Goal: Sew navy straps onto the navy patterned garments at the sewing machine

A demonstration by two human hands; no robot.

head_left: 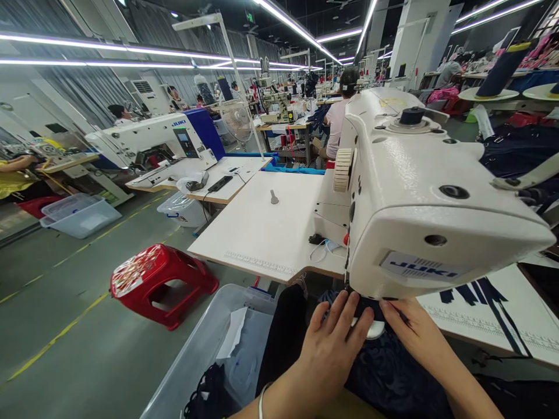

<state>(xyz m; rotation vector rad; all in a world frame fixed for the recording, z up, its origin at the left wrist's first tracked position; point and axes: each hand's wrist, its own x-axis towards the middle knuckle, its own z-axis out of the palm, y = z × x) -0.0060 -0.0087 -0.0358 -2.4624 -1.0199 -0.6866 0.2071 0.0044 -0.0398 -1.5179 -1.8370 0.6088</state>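
A white Juki sewing machine (pixel 419 192) fills the right of the view, its head hanging over dark navy fabric (pixel 388 372) at the bottom. My left hand (pixel 334 343) lies flat on the fabric with fingers stretched out under the machine head. Beside it on the right, my right hand (pixel 413 331) presses on the same fabric, fingers extended toward the needle area. The needle itself is hidden behind the machine head. Navy strips (pixel 484 291) lie on the white table (pixel 271 227) to the right.
A red plastic stool (pixel 161 282) stands on the floor at left. A clear plastic bin (pixel 209 361) with paper and dark cloth sits below the table. Another Juki machine (pixel 161 139) and a bin (pixel 81 215) are farther left. Other workers sit at stations behind.
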